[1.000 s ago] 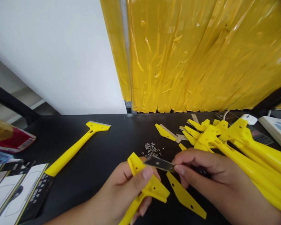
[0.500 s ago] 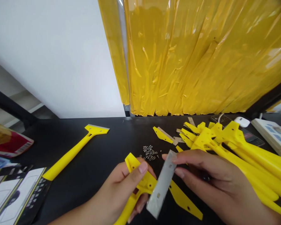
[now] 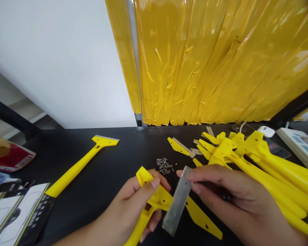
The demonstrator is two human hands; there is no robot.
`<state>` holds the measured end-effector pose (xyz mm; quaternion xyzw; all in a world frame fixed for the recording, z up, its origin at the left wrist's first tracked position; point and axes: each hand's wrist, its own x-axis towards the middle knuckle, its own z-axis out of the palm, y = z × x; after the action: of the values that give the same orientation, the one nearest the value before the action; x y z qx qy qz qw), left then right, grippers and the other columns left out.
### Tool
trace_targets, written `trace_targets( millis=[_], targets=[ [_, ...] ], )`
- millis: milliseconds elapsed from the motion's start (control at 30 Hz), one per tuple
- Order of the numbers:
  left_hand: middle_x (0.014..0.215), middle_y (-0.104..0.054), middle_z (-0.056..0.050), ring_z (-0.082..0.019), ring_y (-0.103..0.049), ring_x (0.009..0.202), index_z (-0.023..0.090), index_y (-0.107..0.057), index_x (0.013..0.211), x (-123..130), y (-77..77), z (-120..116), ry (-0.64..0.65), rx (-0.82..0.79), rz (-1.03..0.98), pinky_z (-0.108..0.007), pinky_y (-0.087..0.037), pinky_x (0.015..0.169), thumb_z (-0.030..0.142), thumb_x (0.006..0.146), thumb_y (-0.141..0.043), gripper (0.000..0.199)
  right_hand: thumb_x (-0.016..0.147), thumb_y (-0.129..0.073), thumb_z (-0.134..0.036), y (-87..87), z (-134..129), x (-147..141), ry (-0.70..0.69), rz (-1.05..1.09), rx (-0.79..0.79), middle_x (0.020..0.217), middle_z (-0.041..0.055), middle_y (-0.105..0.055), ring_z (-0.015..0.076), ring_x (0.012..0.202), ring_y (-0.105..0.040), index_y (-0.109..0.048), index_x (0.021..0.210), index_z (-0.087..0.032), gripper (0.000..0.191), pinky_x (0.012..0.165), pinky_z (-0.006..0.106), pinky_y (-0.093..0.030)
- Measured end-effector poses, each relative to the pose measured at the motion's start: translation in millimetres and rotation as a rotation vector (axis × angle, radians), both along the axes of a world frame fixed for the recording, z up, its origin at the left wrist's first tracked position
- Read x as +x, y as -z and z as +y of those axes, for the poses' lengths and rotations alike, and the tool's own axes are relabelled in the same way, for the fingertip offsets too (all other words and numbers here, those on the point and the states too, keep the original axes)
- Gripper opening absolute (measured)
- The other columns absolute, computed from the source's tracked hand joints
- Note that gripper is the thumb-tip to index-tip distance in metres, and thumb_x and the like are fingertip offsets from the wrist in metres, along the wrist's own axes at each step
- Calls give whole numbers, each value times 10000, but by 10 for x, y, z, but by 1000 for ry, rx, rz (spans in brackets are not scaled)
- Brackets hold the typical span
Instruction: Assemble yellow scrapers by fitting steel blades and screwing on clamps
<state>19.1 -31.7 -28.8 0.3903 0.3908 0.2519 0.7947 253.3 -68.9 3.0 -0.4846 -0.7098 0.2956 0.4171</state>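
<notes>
My left hand (image 3: 137, 201) is closed round the head of a yellow scraper handle (image 3: 160, 194), thumb on top. Between thumb and fingers of my right hand (image 3: 228, 194) is the upper end of a grey metal blade (image 3: 177, 201), which slants down beside the scraper head and overlaps its right end in view. Under my right hand, a loose yellow plate with holes (image 3: 204, 220) lies on the black table (image 3: 92, 212). Small screws and nuts (image 3: 164, 166) lie in a pile beyond my hands.
A scraper with a blade (image 3: 82, 165) lies at left, near printed cards (image 3: 17, 215) and a red packet (image 3: 12, 153). Several yellow handles (image 3: 267, 167) are heaped at right. Another yellow plate (image 3: 178, 147) lies behind the screws. Yellow plastic sheeting (image 3: 195, 68) hangs at the back.
The blade in my right hand has tilted a little, and its lower end has shifted slightly up and to the right. My left hand still holds the scraper handle.
</notes>
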Motion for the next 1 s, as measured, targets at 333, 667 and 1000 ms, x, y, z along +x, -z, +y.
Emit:
trace_targets(
  millis=[333,667,1000],
  targets=[
    [516,-649,-7,-94,-465,355,210,-564,993,46,22,-10,-79,20,-40,-134,-347,340,469,983,-562,259,1011,-578,-446,69,54,-82,-26,72,-496,731,-22,-571,143,679,-531,-644,872,-243,254,580,252,-412],
    [705,-733,-73,-102,-589,512,144,-662,1040,48,-63,5,-89,82,-67,-162,-459,478,421,1015,-584,289,936,-618,-381,39,139,-135,-27,142,-734,624,-65,-499,101,569,-421,-604,804,-213,214,532,228,-304],
    [731,-726,-36,-114,-651,538,168,-623,923,99,-166,7,-99,73,-2,-143,-460,421,402,975,-679,245,946,-604,-366,117,168,-87,-111,147,-741,667,-44,-542,111,619,-451,-661,824,-201,213,570,245,-339]
  ],
)
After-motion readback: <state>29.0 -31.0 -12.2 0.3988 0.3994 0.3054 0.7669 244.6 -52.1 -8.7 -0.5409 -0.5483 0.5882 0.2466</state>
